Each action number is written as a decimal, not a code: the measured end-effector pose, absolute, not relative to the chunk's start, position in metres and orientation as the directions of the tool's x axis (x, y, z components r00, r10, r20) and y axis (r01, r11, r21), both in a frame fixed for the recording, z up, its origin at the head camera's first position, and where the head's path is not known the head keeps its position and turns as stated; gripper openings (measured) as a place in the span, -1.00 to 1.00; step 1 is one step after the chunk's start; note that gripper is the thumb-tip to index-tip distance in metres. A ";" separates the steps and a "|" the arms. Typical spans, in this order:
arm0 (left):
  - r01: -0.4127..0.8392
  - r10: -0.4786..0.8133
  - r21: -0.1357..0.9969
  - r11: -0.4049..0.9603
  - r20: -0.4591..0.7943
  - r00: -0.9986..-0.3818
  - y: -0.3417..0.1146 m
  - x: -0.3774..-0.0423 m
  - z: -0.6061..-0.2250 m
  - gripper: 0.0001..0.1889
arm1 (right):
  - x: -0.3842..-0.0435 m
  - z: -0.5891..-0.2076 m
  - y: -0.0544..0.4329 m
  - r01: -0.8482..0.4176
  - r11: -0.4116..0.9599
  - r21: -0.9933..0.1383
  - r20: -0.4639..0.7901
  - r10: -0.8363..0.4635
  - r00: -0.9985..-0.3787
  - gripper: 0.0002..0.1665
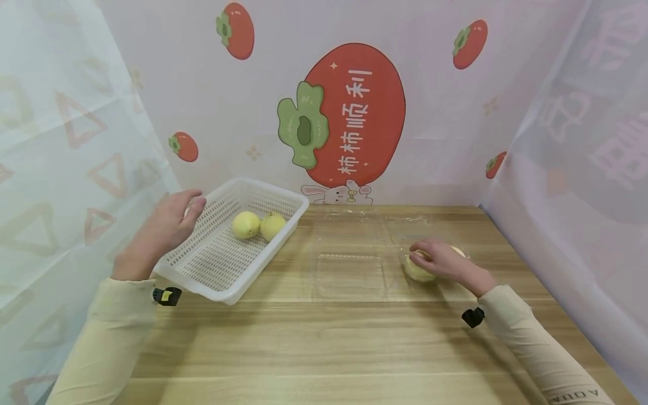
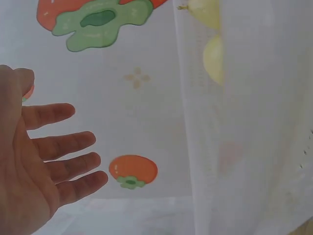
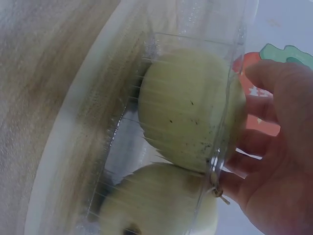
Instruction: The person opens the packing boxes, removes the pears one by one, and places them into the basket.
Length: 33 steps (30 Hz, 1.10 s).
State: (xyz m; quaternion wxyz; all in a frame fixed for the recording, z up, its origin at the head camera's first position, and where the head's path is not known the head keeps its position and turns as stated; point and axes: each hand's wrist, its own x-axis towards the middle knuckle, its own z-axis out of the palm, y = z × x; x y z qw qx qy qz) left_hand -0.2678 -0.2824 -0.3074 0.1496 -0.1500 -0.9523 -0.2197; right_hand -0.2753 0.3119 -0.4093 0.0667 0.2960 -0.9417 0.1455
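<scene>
Two pale yellow pears (image 3: 188, 110) sit side by side in a clear plastic box at the right of the table. My right hand (image 1: 441, 260) is over this box, its fingers reaching to the upper side of one pear while the thumb stands apart from it; some fingertips are hidden behind the fruit. At the left, a white perforated basket (image 1: 263, 260) holds two more pears (image 1: 246, 225) near its far right corner. My left hand (image 1: 169, 222) hovers over the basket's left rim, its fingers (image 2: 63, 146) spread and nothing in them.
The clear box's lid or second half (image 1: 349, 275) lies flat between the basket and my right hand. Printed sheets enclose the wooden table (image 1: 324, 343) at the back (image 1: 435, 163) and on both sides.
</scene>
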 end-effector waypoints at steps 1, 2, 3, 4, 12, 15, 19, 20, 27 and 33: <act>0.349 0.224 0.363 0.864 0.342 -0.912 -0.287 -0.269 -0.309 -0.42 | -0.275 -0.411 0.312 -0.577 0.783 -0.233 0.206 -0.540 -0.816 -0.68; 0.339 0.222 0.361 0.869 0.326 -0.919 -0.291 -0.271 -0.311 -0.41 | -0.275 -0.413 0.311 -0.572 0.787 -0.231 0.198 -0.537 -0.820 -0.69; 0.327 0.219 0.356 0.876 0.310 -0.925 -0.295 -0.272 -0.313 -0.40 | -0.275 -0.415 0.311 -0.571 0.789 -0.228 0.193 -0.538 -0.820 -0.69; 0.312 0.212 0.351 0.883 0.294 -0.932 -0.300 -0.274 -0.315 -0.38 | -0.275 -0.416 0.311 -0.570 0.791 -0.222 0.188 -0.539 -0.821 -0.69; 0.228 0.167 0.313 0.922 0.210 -0.963 -0.329 -0.287 -0.328 -0.29 | -0.278 -0.416 0.310 -0.570 0.800 -0.190 0.099 -0.562 -0.821 -0.65; 0.224 0.160 0.290 0.930 0.230 -0.960 -0.336 -0.290 -0.333 -0.30 | -0.279 -0.413 0.310 -0.574 0.795 -0.195 0.045 -0.578 -0.815 -0.62; 0.236 0.161 0.256 0.937 0.281 -0.946 -0.345 -0.292 -0.342 -0.33 | -0.279 -0.410 0.311 -0.561 0.798 -0.219 -0.028 -0.580 -0.814 -0.57; 0.242 0.167 0.240 0.940 0.296 -0.940 -0.347 -0.292 -0.345 -0.35 | -0.279 -0.409 0.311 -0.553 0.803 -0.223 -0.045 -0.575 -0.817 -0.55; 0.278 0.230 0.111 0.954 0.324 -0.918 -0.360 -0.293 -0.361 -0.50 | -0.284 -0.412 0.306 -0.523 0.824 -0.219 -0.070 -0.548 -0.834 -0.51; 0.202 0.197 0.114 0.973 0.052 -0.979 -0.363 -0.302 -0.363 -0.18 | -0.286 -0.421 0.304 -0.523 0.838 -0.158 -0.011 -0.531 -0.848 -0.47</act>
